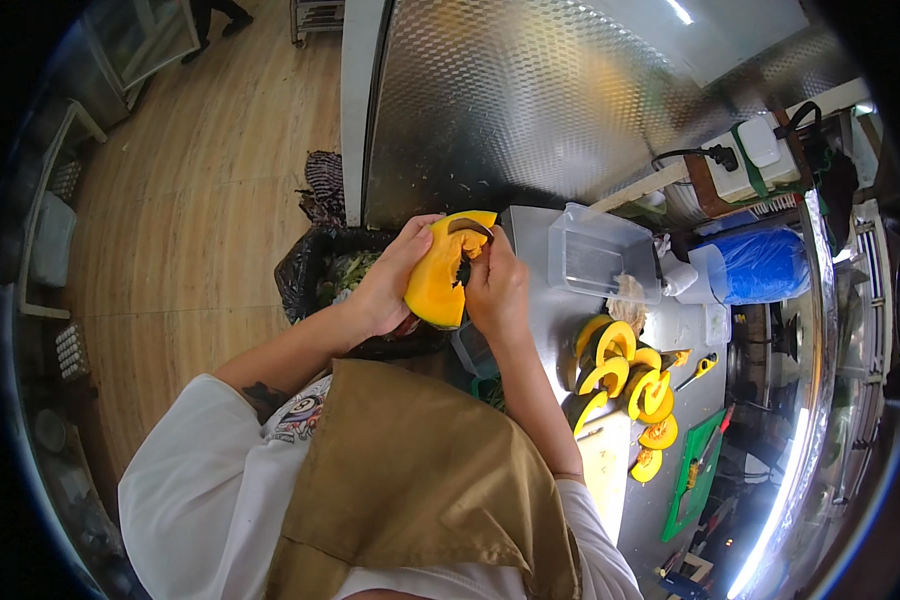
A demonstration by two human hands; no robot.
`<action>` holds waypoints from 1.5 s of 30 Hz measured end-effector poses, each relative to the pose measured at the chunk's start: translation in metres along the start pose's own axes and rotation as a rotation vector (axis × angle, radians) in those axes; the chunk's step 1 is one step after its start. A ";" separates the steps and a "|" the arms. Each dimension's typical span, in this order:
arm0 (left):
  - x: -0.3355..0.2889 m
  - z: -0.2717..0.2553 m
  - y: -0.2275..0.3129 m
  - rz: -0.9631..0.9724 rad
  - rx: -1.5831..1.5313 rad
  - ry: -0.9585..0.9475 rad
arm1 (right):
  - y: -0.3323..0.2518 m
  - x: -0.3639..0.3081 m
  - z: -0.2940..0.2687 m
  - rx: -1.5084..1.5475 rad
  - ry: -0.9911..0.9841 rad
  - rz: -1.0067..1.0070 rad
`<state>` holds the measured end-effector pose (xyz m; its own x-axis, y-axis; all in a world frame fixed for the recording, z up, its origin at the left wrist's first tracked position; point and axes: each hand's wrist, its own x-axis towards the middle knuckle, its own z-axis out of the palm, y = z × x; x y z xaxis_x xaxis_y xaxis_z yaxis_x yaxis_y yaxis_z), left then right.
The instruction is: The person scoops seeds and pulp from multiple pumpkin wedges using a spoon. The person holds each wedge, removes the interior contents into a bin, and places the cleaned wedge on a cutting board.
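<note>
My left hand [390, 278] is wrapped round the outer side of a thick piece of pumpkin [432, 278] with bright yellow-orange flesh, held up in front of my apron. Close against its hollow, my right hand [498, 285] is closed, fingers curled at the stringy orange pulp. By those fingers a dark, curved, spoon-like tool [470, 228] shows across the flesh; its handle is hidden in the hand. Beneath the piece stands a bin lined with a black bag [295, 270], with green scraps inside.
On the steel counter to the right lie several cut pumpkin pieces [615, 345], a white cutting board [604, 470], a clear plastic tub [605, 255] and a yellow-handled peeler [705, 365]. Farther right is a green board [692, 480] with a knife on it. A textured metal panel [490, 110] rises ahead.
</note>
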<state>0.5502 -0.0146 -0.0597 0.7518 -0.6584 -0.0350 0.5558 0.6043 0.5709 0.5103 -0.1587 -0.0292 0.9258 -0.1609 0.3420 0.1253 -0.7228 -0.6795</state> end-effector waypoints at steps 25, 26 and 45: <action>0.011 -0.063 0.005 -0.409 0.614 -0.044 | 0.059 -0.035 0.041 0.813 -0.977 0.671; 0.013 -0.066 0.005 -0.429 0.622 0.000 | 0.063 -0.037 0.046 0.873 -0.985 0.661; 0.015 -0.078 0.013 -0.589 0.574 -0.084 | 0.066 -0.044 0.064 1.016 -1.057 0.742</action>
<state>0.5963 0.0179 -0.1167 0.3523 -0.8409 -0.4109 0.5655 -0.1586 0.8094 0.5008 -0.1568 -0.1308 0.6510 0.5608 -0.5116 -0.6564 0.0773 -0.7504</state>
